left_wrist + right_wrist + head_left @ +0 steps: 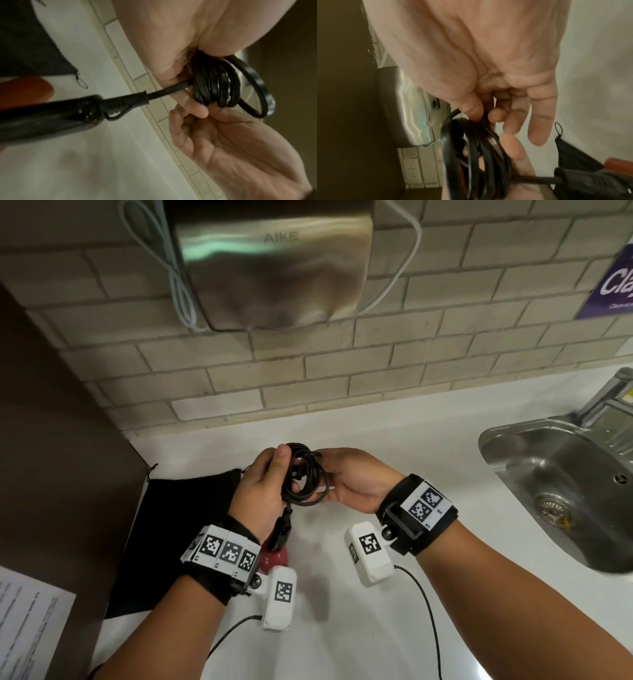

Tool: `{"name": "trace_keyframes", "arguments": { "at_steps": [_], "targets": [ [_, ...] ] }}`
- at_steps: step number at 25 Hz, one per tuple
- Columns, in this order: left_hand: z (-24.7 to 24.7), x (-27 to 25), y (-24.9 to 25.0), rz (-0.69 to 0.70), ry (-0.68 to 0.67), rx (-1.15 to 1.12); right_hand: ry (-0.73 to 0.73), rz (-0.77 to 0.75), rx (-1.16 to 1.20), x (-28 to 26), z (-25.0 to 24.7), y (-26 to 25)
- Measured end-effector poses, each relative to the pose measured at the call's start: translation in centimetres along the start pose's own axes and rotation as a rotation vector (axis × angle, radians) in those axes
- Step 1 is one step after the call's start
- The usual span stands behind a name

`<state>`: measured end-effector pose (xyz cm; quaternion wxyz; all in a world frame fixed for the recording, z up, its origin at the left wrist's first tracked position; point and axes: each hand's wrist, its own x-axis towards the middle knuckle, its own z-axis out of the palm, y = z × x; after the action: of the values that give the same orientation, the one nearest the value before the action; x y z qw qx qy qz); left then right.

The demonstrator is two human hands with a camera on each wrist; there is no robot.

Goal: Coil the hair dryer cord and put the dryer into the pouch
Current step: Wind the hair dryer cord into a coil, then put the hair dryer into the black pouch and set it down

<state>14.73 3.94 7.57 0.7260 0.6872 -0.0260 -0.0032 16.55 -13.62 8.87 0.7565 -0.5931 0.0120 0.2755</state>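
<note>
- Head view: we see both hands raised above the white worktop [394,460], meeting around a coil of black cord [303,477].
- Left hand [262,494]: its grip is closed on the coil, thumb pressed over the near side of the loops; in the left wrist view the fingers [197,109] curl under the bundled cord [217,86].
- Right hand [352,477]: we see the thumb and forefinger pinching the cord at the top of the coil, while the other fingers [539,121] extend loosely in the right wrist view.
- Hair dryer [277,553]: it hangs below the coil, between the wrists, its dark handle [51,119] joined to the cord by a ribbed strain relief; we cannot tell whether its red body touches the worktop.
- Pouch [171,535]: black, lying flat on the worktop beside the left wrist, its drawstring loop toward the wall.
- Surroundings: a steel sink [561,484] sits to the right, and a metal hand dryer [270,261] is mounted on the tiled wall.
</note>
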Motion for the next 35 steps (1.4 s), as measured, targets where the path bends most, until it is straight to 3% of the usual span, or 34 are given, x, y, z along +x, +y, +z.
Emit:
{"name": "trace_keyframes", "arguments": {
  "at_steps": [3,6,11,16,19,21,24,27,32,35],
  "targets": [
    [0.1,-0.2,0.1,0.137,0.021,0.257,-0.05,0.009,0.049,-0.1,-0.5,-0.6],
    [-0.3,-0.2,0.4,0.174,0.023,0.277,-0.045,0.001,0.082,-0.2,-0.1,-0.5],
    [-0.5,0.1,-0.3,0.149,0.028,0.273,0.025,-0.073,-0.064,-0.1,0.1,-0.7],
    [0.3,0.1,-1.3,-0.014,0.005,-0.042,-0.196,-0.034,0.092,-0.3,-0.6,-0.1],
    [1.4,-0.2,-1.2,0.02,0.088,0.085,-0.266,0.03,0.217,-0.7,-1.1,0.6],
    [2.4,-0.3,-1.1,0.077,0.138,0.157,-0.23,0.065,0.204,-1.2,-0.9,0.5],
    [3.5,-0.7,-0.8,0.124,0.123,0.229,-0.033,0.046,-0.109,-2.6,-0.2,-0.2],
    [3.6,-0.8,-1.3,0.033,0.055,0.251,-0.006,0.04,-0.217,-3.7,-0.1,0.2],
    [1.0,-1.2,-3.6,-0.203,-0.192,0.287,-0.02,0.101,-0.243,-5.1,0.6,2.3],
    [-1.2,-2.0,-6.0,-0.339,-0.284,0.106,0.025,0.105,-0.236,-5.4,1.1,3.8]
  ]
}}
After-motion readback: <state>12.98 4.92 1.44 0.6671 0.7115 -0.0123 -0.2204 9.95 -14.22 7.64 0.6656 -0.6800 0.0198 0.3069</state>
